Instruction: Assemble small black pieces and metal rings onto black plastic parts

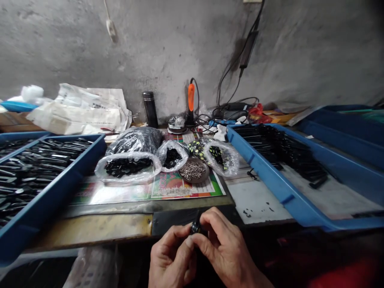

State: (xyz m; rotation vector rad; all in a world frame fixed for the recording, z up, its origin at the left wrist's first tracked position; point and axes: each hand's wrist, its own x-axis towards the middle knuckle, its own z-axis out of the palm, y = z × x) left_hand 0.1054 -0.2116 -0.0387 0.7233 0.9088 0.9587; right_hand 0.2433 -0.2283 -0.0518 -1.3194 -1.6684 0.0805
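A small dark, shiny part (195, 227) is pinched between the fingertips of both hands at the front edge of the bench. My left hand (173, 256) grips it from the left, with thumb and forefinger closed. From the other side, my right hand (225, 246) has its thumb and bent fingers closed around the same part. Fingers hide much of it, so its exact kind cannot be made out. Beyond the hands sit a round dish of small metal rivet-like pins (192, 171), a plastic bag of black discs (129, 166) and a smaller bag of black pieces (172, 156).
A bag of black and yellow bits (220, 156) stands right of the dish. Blue trays (87, 160) of long black pieces flank the bench left, with another tray (270, 184) at right. Behind are a black flask (150, 109), an orange-handled tool (191, 97) and tangled cables.
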